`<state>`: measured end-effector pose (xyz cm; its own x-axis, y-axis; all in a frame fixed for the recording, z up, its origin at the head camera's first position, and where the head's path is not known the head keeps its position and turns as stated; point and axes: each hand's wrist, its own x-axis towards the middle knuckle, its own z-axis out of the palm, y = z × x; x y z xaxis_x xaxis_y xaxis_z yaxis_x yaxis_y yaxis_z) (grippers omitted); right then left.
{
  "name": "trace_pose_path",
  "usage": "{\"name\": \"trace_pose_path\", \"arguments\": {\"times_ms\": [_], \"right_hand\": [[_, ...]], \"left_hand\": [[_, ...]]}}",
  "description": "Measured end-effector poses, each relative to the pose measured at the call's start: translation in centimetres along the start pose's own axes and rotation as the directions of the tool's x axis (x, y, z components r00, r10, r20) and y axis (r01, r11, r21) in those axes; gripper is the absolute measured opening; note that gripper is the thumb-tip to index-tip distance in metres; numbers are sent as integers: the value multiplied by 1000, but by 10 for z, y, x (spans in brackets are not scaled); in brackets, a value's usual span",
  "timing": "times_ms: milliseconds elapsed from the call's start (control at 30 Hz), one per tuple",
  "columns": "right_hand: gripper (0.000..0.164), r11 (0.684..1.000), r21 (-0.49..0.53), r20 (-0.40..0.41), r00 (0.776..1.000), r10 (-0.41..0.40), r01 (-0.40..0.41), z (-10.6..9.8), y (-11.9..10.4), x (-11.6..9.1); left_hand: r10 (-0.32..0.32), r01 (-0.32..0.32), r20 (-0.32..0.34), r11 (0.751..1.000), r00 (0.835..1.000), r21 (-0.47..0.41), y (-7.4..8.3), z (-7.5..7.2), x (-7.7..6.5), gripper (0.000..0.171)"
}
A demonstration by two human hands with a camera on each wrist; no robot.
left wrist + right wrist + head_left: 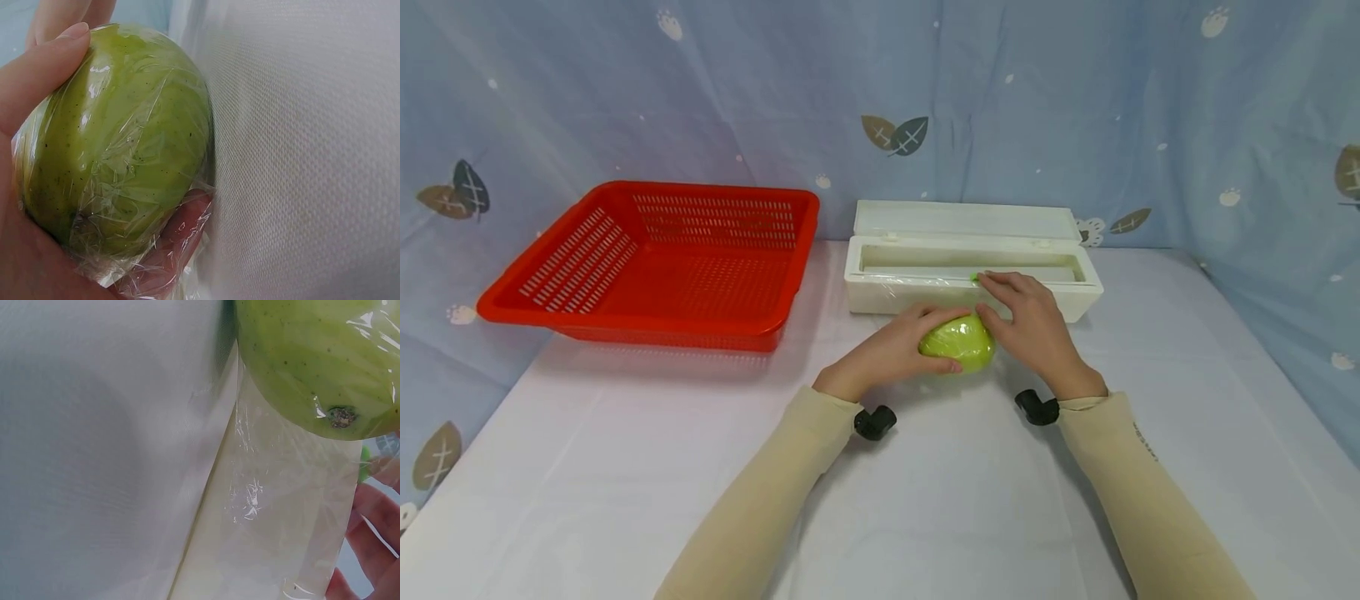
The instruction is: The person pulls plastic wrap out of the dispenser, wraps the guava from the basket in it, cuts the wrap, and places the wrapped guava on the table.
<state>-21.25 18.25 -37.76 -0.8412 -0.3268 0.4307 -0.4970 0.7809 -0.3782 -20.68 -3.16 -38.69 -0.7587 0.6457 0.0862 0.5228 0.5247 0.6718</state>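
A rounded green fruit (958,342) with small dark specks is covered by clear cling film, which wrinkles at one end in the left wrist view. My left hand (910,342) holds this fruit (125,137), thumb on one side and fingers on the other. Behind it stands a white cling film dispenser (880,293) with its lid raised. From its front edge a sheet of film (269,494) stretches to the fruit. My right hand (1033,321) reaches over the dispenser's front edge, fingertips at a small green slider (975,277), its thumb near the fruit.
A red slotted plastic basket (760,329) stands at the back left of the white-covered table (970,508). A blue curtain (760,100) with leaf and paw prints hangs behind. Black wrist cameras (875,423) sit at both cuffs.
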Motion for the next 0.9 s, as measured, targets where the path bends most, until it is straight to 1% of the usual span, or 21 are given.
{"name": "trace_pose_path", "arguments": {"times_ms": [400, 733, 900], "right_hand": [[41, 999, -11, -8, 999, -41, 41, 2, -1, 1], [39, 998, -15, 3, 998, -56, 56, 2, -1, 2], [42, 999, -4, 13, 999, -43, 43, 4, -2, 3]], "left_hand": [[7, -7, -1, 1000, 1000, -4, 0, 0, -1, 71], [6, -6, 0, 1000, 1000, -1, 2, -1, 0, 71], [-2, 2, -5, 1000, 1000, 4, 1, -1, 0, 71]]}}
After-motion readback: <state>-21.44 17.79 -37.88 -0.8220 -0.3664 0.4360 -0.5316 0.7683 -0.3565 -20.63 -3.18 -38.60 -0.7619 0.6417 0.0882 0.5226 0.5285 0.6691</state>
